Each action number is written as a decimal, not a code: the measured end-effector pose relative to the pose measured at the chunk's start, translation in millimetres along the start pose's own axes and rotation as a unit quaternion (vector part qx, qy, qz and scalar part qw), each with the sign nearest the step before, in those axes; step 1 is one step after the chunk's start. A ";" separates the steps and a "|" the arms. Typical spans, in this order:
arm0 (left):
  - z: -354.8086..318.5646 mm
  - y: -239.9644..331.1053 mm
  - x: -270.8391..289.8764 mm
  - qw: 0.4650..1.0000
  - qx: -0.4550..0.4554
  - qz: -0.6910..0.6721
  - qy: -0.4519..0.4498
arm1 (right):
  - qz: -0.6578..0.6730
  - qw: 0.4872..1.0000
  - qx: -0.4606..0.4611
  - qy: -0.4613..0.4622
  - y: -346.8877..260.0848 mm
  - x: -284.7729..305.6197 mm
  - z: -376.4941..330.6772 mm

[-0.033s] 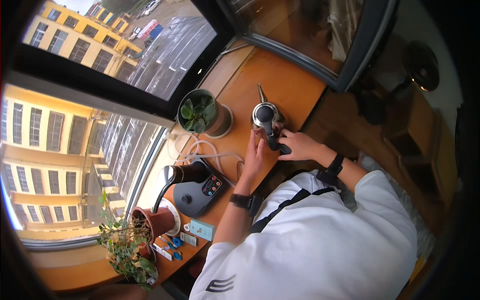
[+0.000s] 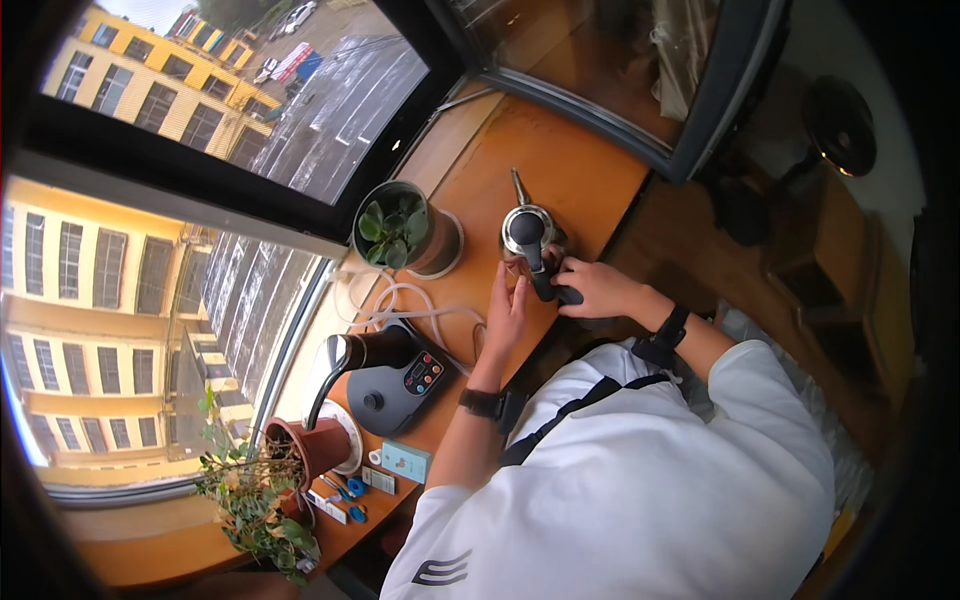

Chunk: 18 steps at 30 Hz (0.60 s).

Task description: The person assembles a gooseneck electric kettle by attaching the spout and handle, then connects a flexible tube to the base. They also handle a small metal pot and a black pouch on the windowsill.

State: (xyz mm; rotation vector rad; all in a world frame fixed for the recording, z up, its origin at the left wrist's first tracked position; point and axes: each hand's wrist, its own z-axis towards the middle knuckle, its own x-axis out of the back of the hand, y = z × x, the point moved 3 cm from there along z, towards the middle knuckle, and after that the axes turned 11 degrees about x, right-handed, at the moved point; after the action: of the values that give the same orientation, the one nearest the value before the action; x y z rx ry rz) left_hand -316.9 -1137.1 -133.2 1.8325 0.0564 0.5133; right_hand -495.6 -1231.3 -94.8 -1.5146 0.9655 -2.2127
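View: the head camera looks steeply down at a person in a white top with a dark strap across the back, leaning over a wooden windowsill counter [image 2: 590,180] that runs along a large window.
Kettle: a small steel gooseneck kettle [image 2: 527,235] stands upright on the counter in front of the person, with its thin spout pointing away from them, toward the window corner, and a black lid and handle.
Right hand: the right hand [image 2: 597,288] is closed around the kettle's black handle, fingers wrapped over it; a dark band sits on that wrist.
Left hand: the left hand [image 2: 508,310] is held open and flat, fingers together, its palm turned toward the kettle's near left side; it lies just beside the body, and whether it touches cannot be told. A dark band sits on this wrist too.
Succulent: a green succulent in a round pot [image 2: 403,232] stands on a saucer to the left of the kettle, near the glass.
Heating base: a dark electric base with buttons [image 2: 402,385] sits further along the counter toward the person's left, with a dark gooseneck spout rising beside it and a pale cord [image 2: 400,300] looped behind.
Plant: a leafy plant in a terracotta pot [image 2: 305,445] stands at the near left end of the counter.
Small items: a pale blue card [image 2: 405,462] and some small blue-handled things lie beside that pot.
Outside: yellow buildings and a grey street show through the window.
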 end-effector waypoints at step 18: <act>-5.3 29.6 2.2 0.989 0.044 0.093 -0.111 | -0.063 0.956 -0.085 0.275 30.5 33.4 34.8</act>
State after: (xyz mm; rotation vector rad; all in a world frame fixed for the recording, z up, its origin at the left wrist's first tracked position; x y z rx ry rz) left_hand -323.3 -1141.4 -104.1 1.9814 -0.2484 0.4393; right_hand -481.5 -1285.5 -83.7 -1.0499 1.2708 -2.7822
